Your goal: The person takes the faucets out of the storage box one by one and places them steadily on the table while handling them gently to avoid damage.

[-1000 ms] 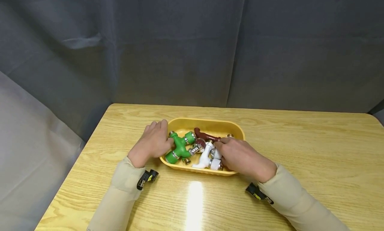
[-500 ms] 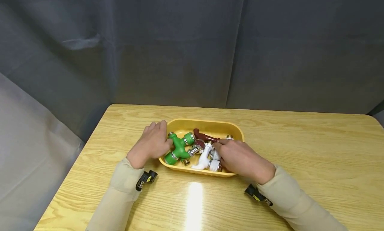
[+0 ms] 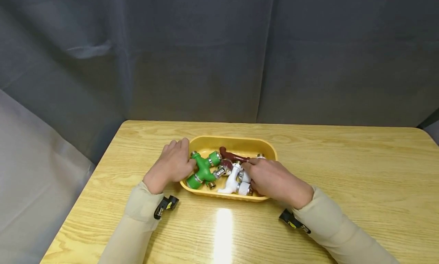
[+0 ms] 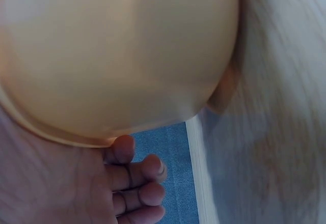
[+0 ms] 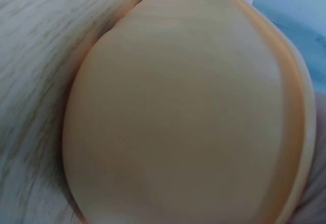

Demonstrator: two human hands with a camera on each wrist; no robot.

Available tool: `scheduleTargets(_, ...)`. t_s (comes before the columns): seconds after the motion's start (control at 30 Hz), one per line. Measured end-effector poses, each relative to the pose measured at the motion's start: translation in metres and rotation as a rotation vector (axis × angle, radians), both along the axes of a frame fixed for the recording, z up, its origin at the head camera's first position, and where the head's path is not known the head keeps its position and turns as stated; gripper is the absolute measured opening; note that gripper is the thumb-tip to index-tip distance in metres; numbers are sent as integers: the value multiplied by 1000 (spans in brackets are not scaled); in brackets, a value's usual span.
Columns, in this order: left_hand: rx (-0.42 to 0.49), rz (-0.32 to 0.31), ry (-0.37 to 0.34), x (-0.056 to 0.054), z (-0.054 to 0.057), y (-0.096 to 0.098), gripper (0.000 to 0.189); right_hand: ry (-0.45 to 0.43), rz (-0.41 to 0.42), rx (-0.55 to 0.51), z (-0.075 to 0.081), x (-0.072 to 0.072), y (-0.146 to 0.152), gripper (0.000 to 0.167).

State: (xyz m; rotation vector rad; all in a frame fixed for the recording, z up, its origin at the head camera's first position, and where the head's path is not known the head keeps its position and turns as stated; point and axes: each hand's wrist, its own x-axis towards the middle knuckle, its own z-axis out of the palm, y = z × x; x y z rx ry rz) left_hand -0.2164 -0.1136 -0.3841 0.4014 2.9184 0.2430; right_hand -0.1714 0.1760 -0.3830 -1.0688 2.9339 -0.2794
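Yellow tub (image 3: 247, 144) is set on the wooden table (image 3: 343, 168), with taps heaped inside. One end is held by the left hand (image 3: 173, 163): its fingers (image 4: 152, 193) are curled close together outside the rim, and the thumb is tucked inside by the green tap (image 3: 204, 170). The other end is partly covered by the right hand (image 3: 276, 178), near the white taps (image 3: 232, 182) and the brown tap (image 3: 234, 156); whether its fingers are apart or clamped cannot be told, as they are mostly hidden. By each cream sleeve (image 3: 140, 214) a black clip (image 3: 165, 207) is seen, with yellow marks too small to be read.
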Motion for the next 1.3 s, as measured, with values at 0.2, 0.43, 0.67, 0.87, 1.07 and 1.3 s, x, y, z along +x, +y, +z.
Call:
scheduleTargets(0.2,0,0,1,1,1,-1,26,8,0,-2,1,1,0,21)
scheduleTargets(0.43,-2,-4,7,1,1,-2,26,17,-10,-5,2,3,-1,19)
scheduleTargets(0.67,2,3,4,1,2,-4,25,12,-21,-7,3,4,-4,20)
scheduleTargets(0.87,7,3,10,1,2,-5,25,32,-19,8,2,4,-6,23)
scheduleTargets(1.07,3,4,9,1,2,-5,25,48,-19,12,2,4,-7,24)
scheduleTargets(1.3,1,5,-1,1,2,-4,25,47,-13,10,1,4,-6,28)
